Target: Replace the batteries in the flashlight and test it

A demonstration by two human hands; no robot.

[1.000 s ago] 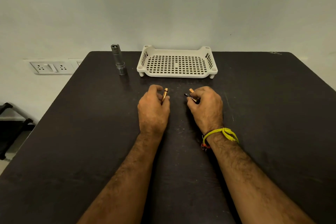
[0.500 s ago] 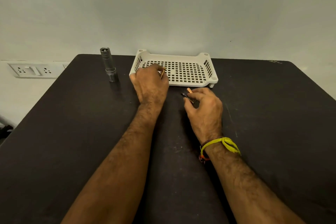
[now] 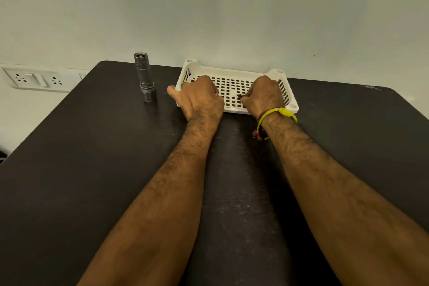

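Both hands over white basket (image 3: 234,72) at far edge of dark table (image 3: 69,169), well apart. Left hand (image 3: 199,97) knuckles up, fingers curled under; contents hidden, grip can't tell. Right hand (image 3: 263,96) pinching small dark item (image 3: 239,95), prob battery, mostly hidden. Flashlight (image 3: 144,76) upright, left of basket, untouched. Wall sockets (image 3: 37,78) far left.

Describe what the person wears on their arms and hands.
Both forearms are bare and hairy, with no sleeves in view. The right hand has a yellow band round the wrist, with dark red threads hanging from it. The left hand wears nothing: no ring, watch or glove.
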